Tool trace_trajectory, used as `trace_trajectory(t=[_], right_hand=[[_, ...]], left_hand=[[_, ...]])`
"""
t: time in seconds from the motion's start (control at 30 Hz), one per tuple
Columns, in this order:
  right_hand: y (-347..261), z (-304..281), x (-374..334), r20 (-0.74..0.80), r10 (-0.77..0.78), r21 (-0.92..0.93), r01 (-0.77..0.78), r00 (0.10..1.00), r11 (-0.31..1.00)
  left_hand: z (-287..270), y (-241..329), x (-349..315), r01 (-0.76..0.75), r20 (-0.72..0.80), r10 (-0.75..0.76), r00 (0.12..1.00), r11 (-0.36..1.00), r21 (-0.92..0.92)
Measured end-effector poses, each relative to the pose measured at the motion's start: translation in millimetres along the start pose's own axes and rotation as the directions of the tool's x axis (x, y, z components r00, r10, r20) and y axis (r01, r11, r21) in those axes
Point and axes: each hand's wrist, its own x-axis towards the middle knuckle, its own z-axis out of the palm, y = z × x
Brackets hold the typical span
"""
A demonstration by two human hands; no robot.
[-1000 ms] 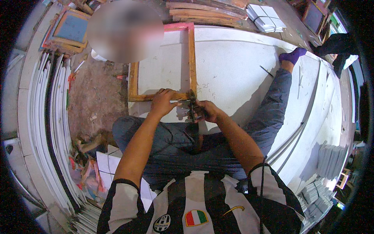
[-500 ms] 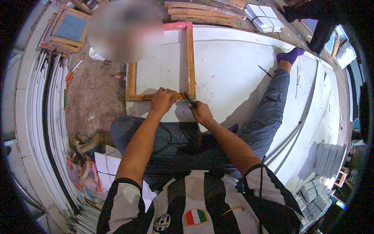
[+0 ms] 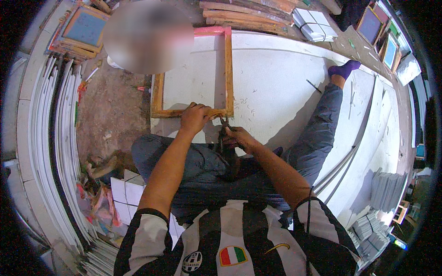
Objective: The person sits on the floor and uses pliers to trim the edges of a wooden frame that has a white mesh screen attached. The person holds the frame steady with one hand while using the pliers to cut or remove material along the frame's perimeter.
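A wooden frame (image 3: 229,69) with a pink far bar lies over a white board (image 3: 271,92) in front of my crossed legs. My left hand (image 3: 194,117) is closed round its near bar, left of the near right corner. In my right hand (image 3: 240,139) is a pair of dark pliers (image 3: 224,123), jaws pointing away from me. Their tips are just below that corner; whether they touch the wood, I cannot tell. Small curled scraps (image 3: 243,102) are scattered on the board right of the frame.
Stacked white sheets (image 3: 43,138) stand along the left. Wooden slats (image 3: 244,16) and a tied white bundle (image 3: 314,24) lie at the far side. Framed screens (image 3: 83,27) lean far left. Long strips (image 3: 340,161) and grey stacks (image 3: 389,186) are at right. A blurred patch hides the top.
My right hand has drawn the pliers slightly toward me, away from the frame's corner, and their jaws now show. My left hand keeps its hold. A dark-clothed person at far right has moved mostly out of view.
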Motion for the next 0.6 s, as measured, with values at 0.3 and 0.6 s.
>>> trace_trajectory(t=[0.3, 0.6], right_hand=[[7.2, 7.3, 13.1, 0.051, 0.032, 0.347, -0.048, 0.998, 0.937], [23.1, 20.5, 34.8, -0.159, -0.040, 0.327, 0.091, 0.986, 0.941]], left_hand=[[7.3, -4.4, -0.7, 0.010, -0.014, -0.010, 1.000, 1.000, -0.003], [7.9, -3.1, -1.3, 0.006, -0.034, -0.006, 0.999, 1.000, -0.005]])
